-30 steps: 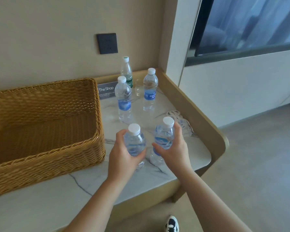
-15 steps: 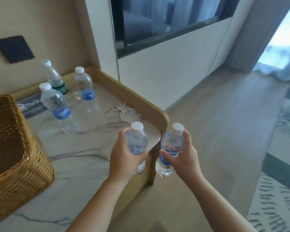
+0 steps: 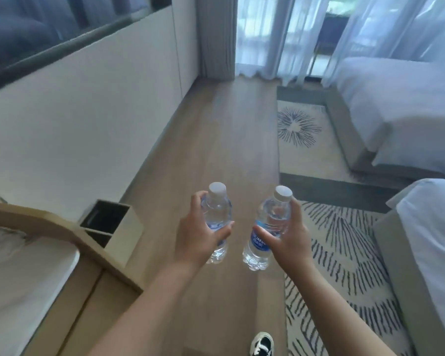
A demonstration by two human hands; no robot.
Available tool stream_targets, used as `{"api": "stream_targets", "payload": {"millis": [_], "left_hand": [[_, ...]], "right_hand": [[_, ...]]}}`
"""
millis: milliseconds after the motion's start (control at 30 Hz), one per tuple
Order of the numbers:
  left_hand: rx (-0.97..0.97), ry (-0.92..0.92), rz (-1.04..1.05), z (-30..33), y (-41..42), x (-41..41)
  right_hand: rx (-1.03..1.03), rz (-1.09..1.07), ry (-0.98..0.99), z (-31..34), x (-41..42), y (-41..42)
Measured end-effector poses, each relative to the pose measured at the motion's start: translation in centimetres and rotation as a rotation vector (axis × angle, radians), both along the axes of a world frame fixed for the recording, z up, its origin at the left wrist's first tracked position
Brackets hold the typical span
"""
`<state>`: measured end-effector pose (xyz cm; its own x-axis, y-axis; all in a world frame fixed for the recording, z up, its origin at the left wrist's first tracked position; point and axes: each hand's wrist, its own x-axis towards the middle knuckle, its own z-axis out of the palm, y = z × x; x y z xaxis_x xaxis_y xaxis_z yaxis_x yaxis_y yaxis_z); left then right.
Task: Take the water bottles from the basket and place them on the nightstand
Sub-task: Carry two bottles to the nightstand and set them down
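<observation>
Wooden floor (image 3: 216,140) runs below and ahead of both hands. Patterned rug (image 3: 344,253) lies on it under and right of the right hand, reaching ahead to the beds (image 3: 401,106) at far right. Black-and-white shoe (image 3: 262,345) stands on the floor below the hands. Left of the left hand, marble counter (image 3: 23,291) with wood rim; white bundle (image 3: 3,242) lies on it, blurred.

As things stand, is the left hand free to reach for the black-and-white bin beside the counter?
Probably not. The left hand already grips a water bottle, and the bin sits low on the floor behind the counter's wooden edge; the right hand holds the other bottle.
</observation>
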<state>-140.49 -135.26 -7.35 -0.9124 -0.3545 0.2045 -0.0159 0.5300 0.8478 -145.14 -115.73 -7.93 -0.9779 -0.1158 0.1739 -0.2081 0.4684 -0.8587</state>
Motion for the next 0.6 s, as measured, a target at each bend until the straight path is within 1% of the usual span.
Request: {"api": "stream_targets", "payload": {"millis": [333,467,600], "left_hand": [[0.005,0.032,-0.211,0.0,18.0,-16.7],[-0.011,0.03,-0.269,0.1,22.9,-22.4],[-0.035,0.026,-0.312,0.1,26.5,-28.3]], "right_hand": [[0.054,-0.276,0.115,0.7,-11.6,18.9],[0.066,-0.374,0.13,0.4,-15.4,24.4],[0.058,-0.43,0.114,-0.4,-19.4,28.1]]}}
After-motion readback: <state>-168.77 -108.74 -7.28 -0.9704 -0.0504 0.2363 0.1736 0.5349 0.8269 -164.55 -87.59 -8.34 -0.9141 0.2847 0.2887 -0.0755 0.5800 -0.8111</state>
